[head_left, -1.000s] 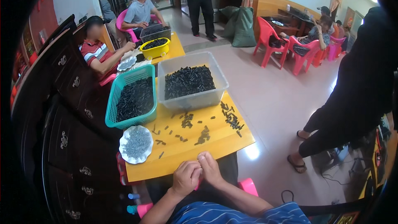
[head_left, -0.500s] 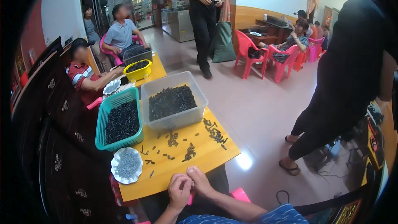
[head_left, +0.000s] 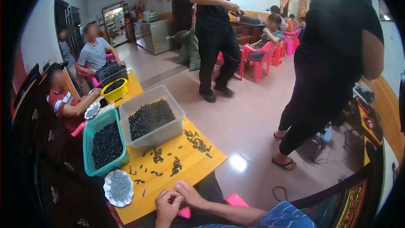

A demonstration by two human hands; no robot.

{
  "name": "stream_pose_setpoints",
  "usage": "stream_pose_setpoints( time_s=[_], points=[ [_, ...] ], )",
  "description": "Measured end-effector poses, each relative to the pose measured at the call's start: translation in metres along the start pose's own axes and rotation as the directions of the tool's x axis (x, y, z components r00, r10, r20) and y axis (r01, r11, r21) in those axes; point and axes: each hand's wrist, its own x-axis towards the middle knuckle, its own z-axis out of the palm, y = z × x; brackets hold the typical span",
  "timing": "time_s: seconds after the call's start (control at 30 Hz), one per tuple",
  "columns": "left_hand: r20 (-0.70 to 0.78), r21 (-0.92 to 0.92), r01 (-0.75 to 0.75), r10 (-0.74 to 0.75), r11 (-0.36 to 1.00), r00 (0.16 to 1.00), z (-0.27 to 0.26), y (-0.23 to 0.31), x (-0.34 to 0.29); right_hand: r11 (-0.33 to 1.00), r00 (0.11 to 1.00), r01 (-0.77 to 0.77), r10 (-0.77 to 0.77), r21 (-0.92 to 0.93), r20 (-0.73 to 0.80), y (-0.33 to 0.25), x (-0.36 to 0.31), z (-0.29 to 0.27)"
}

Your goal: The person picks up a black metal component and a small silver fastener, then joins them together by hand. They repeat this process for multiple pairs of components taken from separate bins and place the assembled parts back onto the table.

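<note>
At the near edge of the yellow table [head_left: 168, 176], my left hand [head_left: 167, 206] and my right hand [head_left: 188, 194] meet, fingers curled and pinched together. Whatever sits between the fingertips is hidden or too small to make out. Just beyond them, small black cylindrical pieces [head_left: 176, 166] lie loose in clusters on the tabletop. To the left of my hands stands a white scalloped dish [head_left: 108, 184] of tiny silvery-grey parts. Behind it, a teal basket [head_left: 89, 154] holds many black pieces, and a clear plastic bin [head_left: 158, 137] beside it holds more.
A yellow tub [head_left: 119, 96] of black pieces stands at the table's far end, where a seated person in red [head_left: 67, 105] works. Another sits beyond, in light blue [head_left: 93, 55]. One person in black [head_left: 217, 38] is mid-floor; another [head_left: 325, 63] stands at right. Dark cabinets line the left.
My view has turned right, so the table sits further left. The person in black mid-floor has walked nearer and to the right. My hands stay together at the table edge.
</note>
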Motion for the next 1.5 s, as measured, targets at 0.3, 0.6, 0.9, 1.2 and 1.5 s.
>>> stream_pose_setpoints(
  time_s=[0.3, 0.6, 0.9, 1.2, 1.5],
  points=[
    [0.123, -0.335, 0.312, -0.286, 0.889, 0.950, -0.002, -0.018, -0.007, 0.951, 0.978, -0.202, 0.181, 0.233, 0.109, -0.006, -0.002, 0.003],
    [0.109, -0.241, 0.265, -0.245, 0.934, 0.963, -0.005, -0.008, -0.005, 0.989, 0.999, -0.039, 0.033, 0.145, 0.042, 0.008, 0.001, 0.005],
    [-0.102, -0.256, 0.198, -0.230, 0.946, 0.968, -0.008, -0.017, -0.002, 0.958, 0.971, -0.161, 0.110, 0.237, 0.213, 0.011, 0.001, 0.007],
    [-0.091, -0.211, 0.206, -0.229, 0.956, 0.969, -0.018, -0.020, 0.001, 0.938, 0.941, -0.250, 0.177, 0.241, 0.287, -0.014, -0.003, 0.007],
    [-0.082, -0.199, 0.200, -0.220, 0.959, 0.972, -0.022, -0.014, 0.005, 0.925, 0.925, -0.280, 0.190, 0.255, 0.329, -0.013, -0.001, 0.006]
  ],
)
